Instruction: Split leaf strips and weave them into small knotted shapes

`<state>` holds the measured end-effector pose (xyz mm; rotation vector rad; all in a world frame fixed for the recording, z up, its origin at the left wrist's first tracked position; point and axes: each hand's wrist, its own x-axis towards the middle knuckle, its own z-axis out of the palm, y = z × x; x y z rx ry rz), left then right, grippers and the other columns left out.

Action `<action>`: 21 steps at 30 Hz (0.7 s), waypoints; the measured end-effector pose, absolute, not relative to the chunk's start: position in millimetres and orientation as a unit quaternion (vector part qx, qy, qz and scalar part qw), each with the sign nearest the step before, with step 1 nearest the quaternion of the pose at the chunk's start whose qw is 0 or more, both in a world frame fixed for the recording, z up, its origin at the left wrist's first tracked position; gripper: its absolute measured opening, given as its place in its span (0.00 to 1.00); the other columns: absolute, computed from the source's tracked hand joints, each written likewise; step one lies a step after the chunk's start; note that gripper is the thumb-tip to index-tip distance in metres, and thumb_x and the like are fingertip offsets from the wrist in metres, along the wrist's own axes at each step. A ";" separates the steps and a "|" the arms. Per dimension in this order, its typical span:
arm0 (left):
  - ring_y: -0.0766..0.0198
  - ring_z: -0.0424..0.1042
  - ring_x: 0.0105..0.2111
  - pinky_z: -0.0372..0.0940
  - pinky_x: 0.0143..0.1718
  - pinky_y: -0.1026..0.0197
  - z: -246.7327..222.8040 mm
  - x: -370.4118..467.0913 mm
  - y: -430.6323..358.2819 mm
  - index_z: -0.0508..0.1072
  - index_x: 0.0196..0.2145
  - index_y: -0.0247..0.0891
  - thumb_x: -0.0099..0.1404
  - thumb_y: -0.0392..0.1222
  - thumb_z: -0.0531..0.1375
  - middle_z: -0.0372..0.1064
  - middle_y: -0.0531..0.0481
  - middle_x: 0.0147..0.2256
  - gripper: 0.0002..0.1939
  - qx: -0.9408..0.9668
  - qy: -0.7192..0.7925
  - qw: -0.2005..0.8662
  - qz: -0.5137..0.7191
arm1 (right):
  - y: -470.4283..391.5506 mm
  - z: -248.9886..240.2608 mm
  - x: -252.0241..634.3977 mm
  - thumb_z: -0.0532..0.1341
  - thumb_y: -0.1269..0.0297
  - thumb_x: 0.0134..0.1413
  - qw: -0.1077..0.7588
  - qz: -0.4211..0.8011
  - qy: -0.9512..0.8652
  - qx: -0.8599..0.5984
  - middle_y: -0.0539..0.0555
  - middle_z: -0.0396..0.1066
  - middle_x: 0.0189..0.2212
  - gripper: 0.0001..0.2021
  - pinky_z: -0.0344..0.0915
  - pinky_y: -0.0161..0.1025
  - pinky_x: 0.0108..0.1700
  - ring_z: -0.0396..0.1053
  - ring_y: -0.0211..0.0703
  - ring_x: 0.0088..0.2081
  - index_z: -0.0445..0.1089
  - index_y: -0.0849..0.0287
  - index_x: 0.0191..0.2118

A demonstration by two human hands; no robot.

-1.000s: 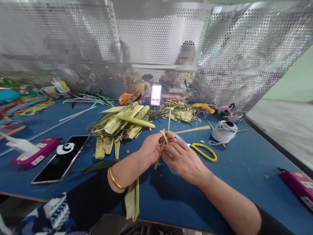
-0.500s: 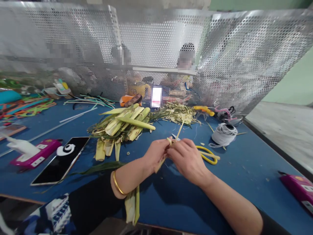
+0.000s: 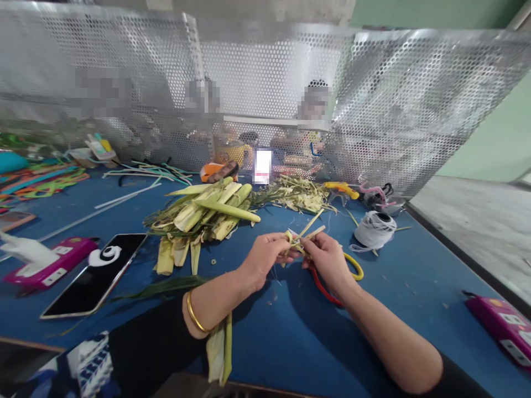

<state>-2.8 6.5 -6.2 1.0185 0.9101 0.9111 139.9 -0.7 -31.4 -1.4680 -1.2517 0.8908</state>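
My left hand (image 3: 265,255) pinches a pale green husk strip (image 3: 289,237) that is looped at its fingertips. Close by on the right, my right hand (image 3: 329,258) grips the other side of the husk piece, its thumb and fingers pressed together. Pale strip ends (image 3: 312,222) stick up between the hands. Partly under my right hand lie scissors with a red handle loop (image 3: 321,287) and a yellow one (image 3: 355,266). A pile of corn husks (image 3: 211,213) sits beyond my left hand.
Shredded husk (image 3: 296,193), a white string spool (image 3: 375,229) and a yellow glue gun (image 3: 342,189) are behind. A phone (image 3: 97,276) and purple power strip (image 3: 52,265) lie left; another purple strip (image 3: 501,326) is right. People sit behind a perforated metal screen (image 3: 269,72).
My right hand has moved slightly right and turned, opening a gap between the hands. The red scissor handle now shows beneath it. The view has shifted slightly.
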 end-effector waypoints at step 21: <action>0.67 0.70 0.23 0.56 0.15 0.70 -12.7 -4.8 12.7 0.75 0.25 0.34 0.49 0.35 0.66 0.71 0.49 0.24 0.04 0.441 0.460 0.631 0.442 | -16.1 -2.8 150.3 0.55 0.70 0.59 0.387 0.080 -0.818 -0.417 0.54 0.75 0.35 0.08 0.67 0.38 0.40 0.72 0.42 0.37 0.73 0.56 0.35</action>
